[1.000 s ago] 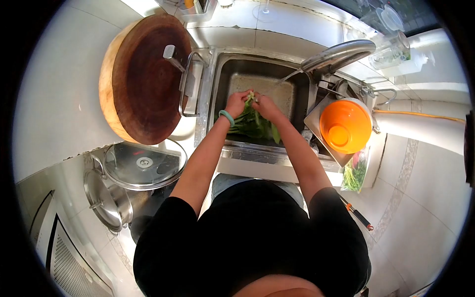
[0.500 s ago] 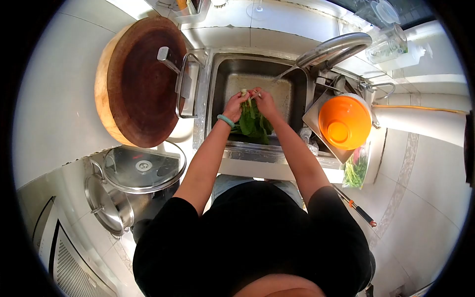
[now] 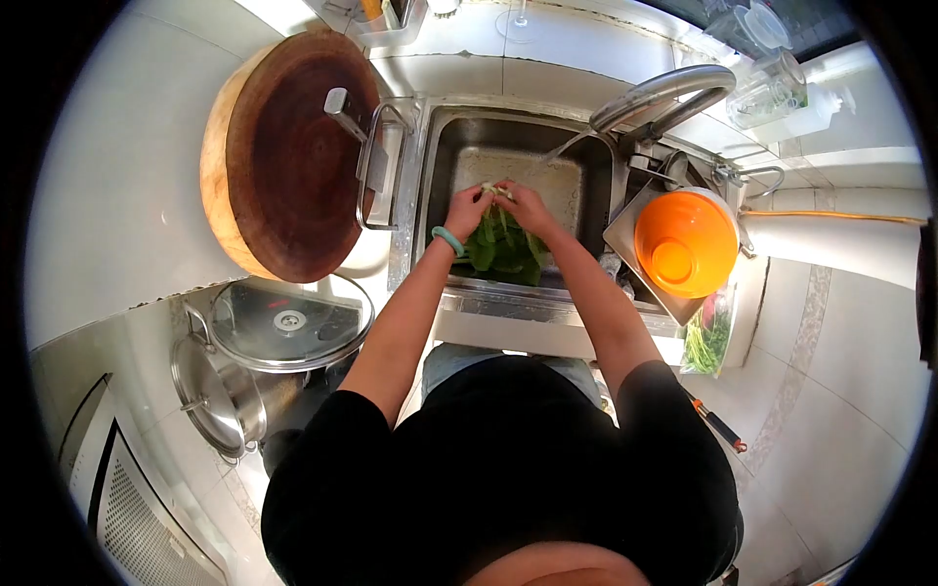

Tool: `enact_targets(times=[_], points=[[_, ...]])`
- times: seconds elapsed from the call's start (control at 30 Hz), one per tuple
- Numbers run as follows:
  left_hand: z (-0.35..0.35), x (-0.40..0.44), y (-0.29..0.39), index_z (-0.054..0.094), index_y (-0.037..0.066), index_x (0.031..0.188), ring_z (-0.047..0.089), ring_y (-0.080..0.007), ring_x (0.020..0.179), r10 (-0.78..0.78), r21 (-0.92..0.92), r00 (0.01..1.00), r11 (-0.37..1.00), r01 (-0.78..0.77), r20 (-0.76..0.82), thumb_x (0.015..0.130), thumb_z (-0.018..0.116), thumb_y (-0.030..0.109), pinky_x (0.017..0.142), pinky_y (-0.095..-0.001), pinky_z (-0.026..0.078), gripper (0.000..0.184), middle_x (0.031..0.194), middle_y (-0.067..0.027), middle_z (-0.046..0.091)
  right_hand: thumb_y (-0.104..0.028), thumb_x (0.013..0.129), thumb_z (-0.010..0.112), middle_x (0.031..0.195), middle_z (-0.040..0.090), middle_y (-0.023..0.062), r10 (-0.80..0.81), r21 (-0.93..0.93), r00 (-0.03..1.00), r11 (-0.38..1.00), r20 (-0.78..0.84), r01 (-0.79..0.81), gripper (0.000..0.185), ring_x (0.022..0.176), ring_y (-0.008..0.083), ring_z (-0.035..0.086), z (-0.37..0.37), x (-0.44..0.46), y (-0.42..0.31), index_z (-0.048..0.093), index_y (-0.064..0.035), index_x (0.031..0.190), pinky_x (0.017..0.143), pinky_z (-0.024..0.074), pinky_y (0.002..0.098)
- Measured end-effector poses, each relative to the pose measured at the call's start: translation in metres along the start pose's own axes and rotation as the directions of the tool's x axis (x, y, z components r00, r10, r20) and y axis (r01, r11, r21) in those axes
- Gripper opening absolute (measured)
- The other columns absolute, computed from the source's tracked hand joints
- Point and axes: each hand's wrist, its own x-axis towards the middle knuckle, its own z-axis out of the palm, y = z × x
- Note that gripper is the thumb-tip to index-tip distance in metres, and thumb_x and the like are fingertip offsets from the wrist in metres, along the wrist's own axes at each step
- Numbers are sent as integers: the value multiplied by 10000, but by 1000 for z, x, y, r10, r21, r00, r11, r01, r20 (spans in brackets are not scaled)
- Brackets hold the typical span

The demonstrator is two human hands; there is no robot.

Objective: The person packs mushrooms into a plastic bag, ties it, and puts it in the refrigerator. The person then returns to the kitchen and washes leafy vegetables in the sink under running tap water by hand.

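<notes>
Both my hands are together over the steel sink (image 3: 596, 146), closed on the pale stem end of a bunch of leafy greens (image 3: 501, 244). My left hand (image 3: 467, 212), with a light green bangle above the wrist, grips the stems from the left. From the right, my right hand (image 3: 528, 208) pinches the same stems, its fingertips close to the left ones. The dark green leaves hang down toward the sink's near edge. Water runs from the curved faucet (image 3: 674, 93) into the sink, to the right of and beyond my hands.
Left of the sink, a thick round wooden chopping board (image 3: 303, 156) leans beside a cleaver (image 3: 344, 112) in a metal rack. Lidded steel pots (image 3: 293, 322) stand below it. At right are an orange bowl (image 3: 684, 239) and bagged greens (image 3: 705, 337).
My hands have shifted slightly on the stems, with the fingers closer together and a little lower. The greens stay in my grip, and the whole view has moved slightly.
</notes>
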Motion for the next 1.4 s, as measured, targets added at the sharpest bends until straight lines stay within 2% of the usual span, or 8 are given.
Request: enact_targets(times=[0.13, 0.53, 0.63, 0.8, 0.97, 1.07, 1.13, 1.4], points=[[3, -10, 25, 471, -17, 1185, 598, -323, 793, 170, 541, 985, 828, -150, 12, 813, 549, 134, 697, -394, 467, 410, 901, -219, 609, -227, 759, 650, 902, 615, 186, -71, -101, 997, 992, -8, 70, 347, 797, 343, 589, -4, 1, -9, 561, -68, 1054, 692, 456, 382], [-4, 5, 23, 380, 20, 1231, 527, -426, 957, 180, 591, 949, 747, -304, 261, 872, 467, 103, 770, -462, 432, 379, 1024, -267, 556, -207, 734, 625, 821, 618, 176, -193, -167, 980, 966, 43, 197, 399, 676, 324, 598, -14, 9, 5, 566, -63, 1101, 637, 469, 374], [-4, 7, 23, 381, 21, 1235, 516, -428, 981, 122, 597, 946, 749, -286, 300, 878, 459, 102, 798, -459, 422, 374, 1052, -268, 546, -198, 744, 600, 788, 614, 161, 72, 162, 980, 981, 185, -103, 384, 646, 308, 571, -20, 5, -1, 565, -41, 1093, 626, 462, 362], [-4, 14, 23, 389, 34, 1242, 515, -425, 984, 95, 643, 922, 691, -332, 375, 879, 440, 75, 801, -458, 421, 369, 1063, -264, 544, -113, 745, 587, 708, 580, 135, -126, -72, 978, 988, 164, 139, 282, 610, 212, 553, -11, 22, 40, 583, -56, 1021, 577, 442, 352], [-8, 9, 29, 421, 54, 1241, 548, -387, 961, 89, 646, 950, 713, -271, 300, 874, 445, 55, 799, -428, 432, 368, 1067, -226, 566, -132, 753, 611, 708, 577, 127, 35, -165, 994, 986, 100, -18, 235, 640, 193, 545, -22, 24, 32, 586, -63, 977, 597, 432, 356], [-10, 21, 8, 436, 67, 1262, 581, -273, 878, 324, 392, 925, 839, -377, 196, 872, 479, 72, 770, -361, 446, 392, 1004, -152, 602, -174, 734, 672, 738, 599, 112, 90, -36, 995, 995, 43, -88, 270, 677, 193, 550, -35, 12, -6, 593, -64, 967, 626, 433, 350], [-5, 14, 24, 435, 80, 1288, 547, -161, 828, 43, 29, 986, 998, -48, 159, 869, 510, 85, 742, -301, 442, 426, 951, -91, 600, -194, 719, 704, 751, 607, 102, 62, 69, 998, 996, 5, -62, 296, 685, 188, 551, -35, 9, -14, 598, -65, 963, 634, 435, 343], [-10, 10, 19, 444, 42, 1272, 572, -234, 842, 161, 566, 940, 763, -312, 301, 823, 525, 12, 732, -335, 458, 458, 993, -181, 584, -246, 710, 724, 977, 614, 157, -9, -189, 988, 981, 155, 39, 342, 909, 302, 583, -14, 20, 14, 616, -116, 1008, 768, 463, 413]])
